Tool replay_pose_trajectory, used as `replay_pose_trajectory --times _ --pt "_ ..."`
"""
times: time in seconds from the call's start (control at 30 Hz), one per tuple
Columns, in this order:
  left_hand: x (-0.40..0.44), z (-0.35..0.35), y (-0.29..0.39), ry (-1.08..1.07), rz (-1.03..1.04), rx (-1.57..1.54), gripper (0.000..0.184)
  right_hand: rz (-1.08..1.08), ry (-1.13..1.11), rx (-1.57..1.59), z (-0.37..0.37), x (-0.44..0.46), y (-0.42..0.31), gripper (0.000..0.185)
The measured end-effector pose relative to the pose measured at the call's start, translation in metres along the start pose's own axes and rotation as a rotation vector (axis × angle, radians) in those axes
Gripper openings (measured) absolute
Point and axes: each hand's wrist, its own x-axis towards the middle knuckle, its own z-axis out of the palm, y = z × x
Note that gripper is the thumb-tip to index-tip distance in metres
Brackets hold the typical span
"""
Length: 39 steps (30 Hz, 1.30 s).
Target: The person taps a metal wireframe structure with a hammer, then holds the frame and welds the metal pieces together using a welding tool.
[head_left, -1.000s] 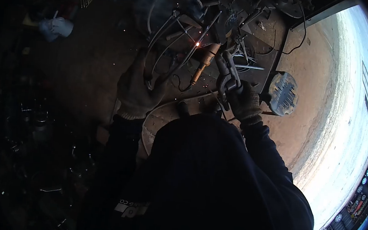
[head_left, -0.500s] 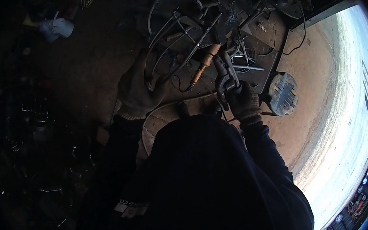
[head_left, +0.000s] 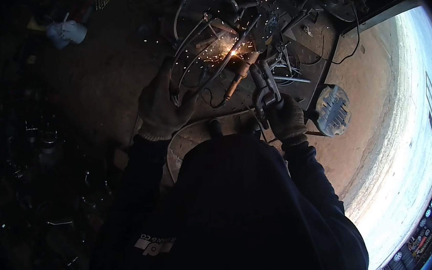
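My left hand [head_left: 165, 102], in a dark work glove, is closed around the lower end of a frame of curved metal rods [head_left: 211, 79]. Bright sparks [head_left: 233, 53] burst from a spot on the frame, beside the upper end of a copper-coloured cylinder [head_left: 240, 76]. My gloved right hand [head_left: 286, 120] grips a dark metal clamp-like tool [head_left: 265, 85] just right of the cylinder. Its fingers are wrapped round the lower part of the tool. Dim light hides the exact contact at the sparks.
A worn round metal plate or seat [head_left: 333, 110] stands right of my right hand. More bent metal rods [head_left: 286, 64] crowd the top. A cable [head_left: 196, 120] runs below my hands. White objects [head_left: 66, 32] lie at the left. Bright ground [head_left: 407, 126] is outside.
Sparks and a bright glow have appeared at the rod frame near the copper-coloured cylinder. Both hands have stayed almost in place.
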Motion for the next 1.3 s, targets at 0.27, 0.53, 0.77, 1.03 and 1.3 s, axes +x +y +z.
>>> replay_pose_trajectory --times 0.27,0.53,0.77,1.03,1.3 --pt "0.002 0.013 -0.011 0.189 0.149 -0.052 0.076 -0.24 -0.101 -0.288 0.005 0.001 0.005 0.041" --pt "0.006 0.0 0.003 0.021 0.028 -0.005 0.069 0.035 0.022 0.051 -0.003 -0.003 -0.004 0.049" --pt "0.01 0.008 0.0 0.096 0.052 0.0 0.076 -0.039 0.027 0.03 0.003 -0.001 0.006 0.049" --pt "0.008 0.003 0.001 0.033 0.079 0.013 0.072 -0.027 0.026 0.037 0.005 0.0 0.005 0.048" --pt "0.003 0.003 0.0 0.023 -0.014 -0.035 0.076 0.008 -0.013 -0.008 0.004 0.004 -0.005 0.045"
